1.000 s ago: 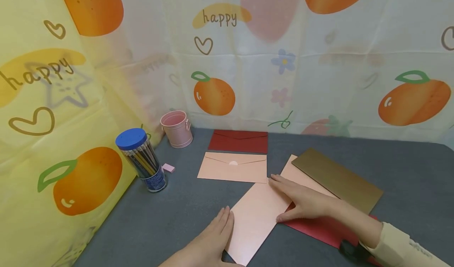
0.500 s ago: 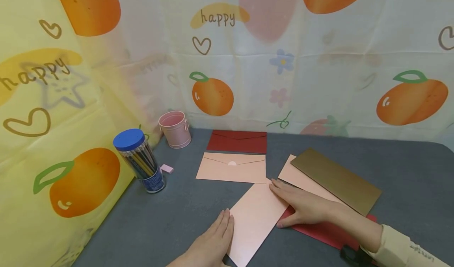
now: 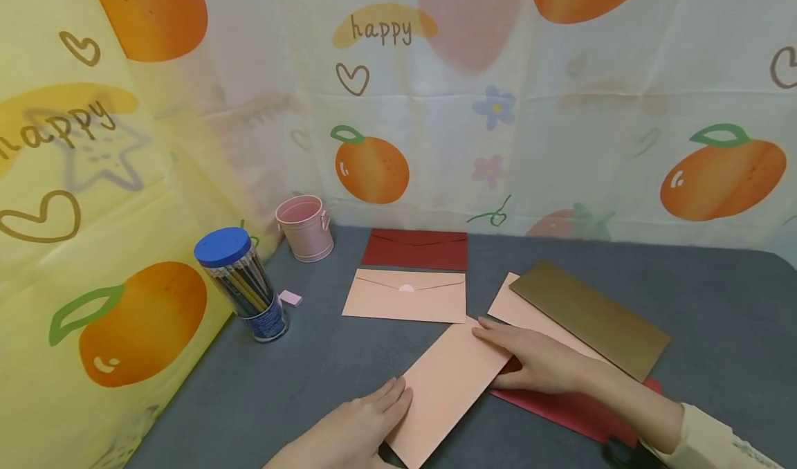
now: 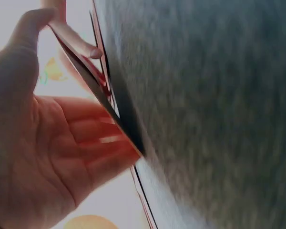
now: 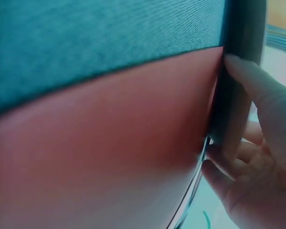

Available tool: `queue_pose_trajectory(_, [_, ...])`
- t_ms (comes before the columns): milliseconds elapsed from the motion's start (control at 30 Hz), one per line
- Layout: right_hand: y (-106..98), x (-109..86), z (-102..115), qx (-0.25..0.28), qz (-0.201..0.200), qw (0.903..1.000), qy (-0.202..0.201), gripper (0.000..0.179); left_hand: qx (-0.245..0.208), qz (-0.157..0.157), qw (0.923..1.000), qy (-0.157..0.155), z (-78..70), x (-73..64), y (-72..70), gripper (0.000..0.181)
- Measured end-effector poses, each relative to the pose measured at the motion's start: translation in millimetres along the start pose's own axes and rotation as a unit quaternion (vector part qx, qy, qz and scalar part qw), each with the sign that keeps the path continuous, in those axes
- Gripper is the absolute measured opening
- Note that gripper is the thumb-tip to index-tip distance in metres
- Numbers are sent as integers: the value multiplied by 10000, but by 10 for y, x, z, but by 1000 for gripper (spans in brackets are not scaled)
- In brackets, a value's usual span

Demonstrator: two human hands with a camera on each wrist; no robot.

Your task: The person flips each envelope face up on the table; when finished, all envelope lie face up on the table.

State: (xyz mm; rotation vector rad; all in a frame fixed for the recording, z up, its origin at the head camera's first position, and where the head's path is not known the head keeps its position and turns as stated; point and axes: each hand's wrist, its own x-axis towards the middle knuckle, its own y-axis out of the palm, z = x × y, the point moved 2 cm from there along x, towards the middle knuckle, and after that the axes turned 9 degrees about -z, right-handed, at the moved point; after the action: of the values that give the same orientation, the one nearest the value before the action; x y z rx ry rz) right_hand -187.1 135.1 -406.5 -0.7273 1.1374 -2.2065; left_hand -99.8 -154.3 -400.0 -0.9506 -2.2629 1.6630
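Note:
A pale pink envelope (image 3: 450, 393), plain side up, lies slantwise between both hands, its edges raised off the dark table. My left hand (image 3: 358, 424) holds it by its left edge and near end, thumb and fingers on opposite edges in the left wrist view. At the far end my right hand (image 3: 538, 362) grips it, fingers on the far edge and thumb on the near side. Under the right hand and forearm lies a red envelope (image 3: 566, 410). Beyond are a pink envelope (image 3: 405, 303) with a round white seal and a dark red envelope (image 3: 414, 250).
A brown-gold envelope (image 3: 591, 320) overlaps another pink one (image 3: 507, 303) at right. To the left stand a blue-lidded tub of pencils (image 3: 243, 289), a small pink eraser (image 3: 290, 297) and a pink bucket (image 3: 305, 230). A fruit-print cloth (image 3: 436, 144) hangs behind.
The held envelope has shifted towards me, away from the pink one under the brown-gold envelope, and its edges have come up off the table. Both hands moved slightly nearer with it.

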Motion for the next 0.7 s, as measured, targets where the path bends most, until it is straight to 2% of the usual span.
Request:
queue_pose_trajectory(67, [-18,-9,-5,32,-270,9995,-177,59,-368,55,9993,37,22,-22,-29,96])
queue_pose_trajectory(133, [-36,-16,-15,83,-546,9980,-315,51,-732,-34,9972,173,36,-51,-55,90])
queue_pose_trajectory(233, [-71,-29,-32,158,-911,9949,-399,43,-1064,-368,9907,761,44,-97,-85,77])
queue_pose_trajectory(333, [-96,-36,-51,274,-1166,9919,-432,41,-1227,-798,9783,1465,43,-122,-106,64])
queue_pose_trajectory(400, [-107,-35,-64,346,-1408,9878,-568,41,-1298,-1205,9636,2001,38,-130,-123,55])
queue_pose_trajectory(500, [-111,-28,-82,464,-1797,9792,-821,39,-1364,-1809,9397,2562,31,-148,-149,45])
queue_pose_trajectory(600, [-118,-22,-98,587,-2113,9716,-893,36,-1345,-2530,9071,3082,33,-163,-175,35])
queue_pose_trajectory(700, [-140,-29,-108,730,-2217,9702,-653,36,-1198,-3255,8706,3490,52,-160,-205,27])
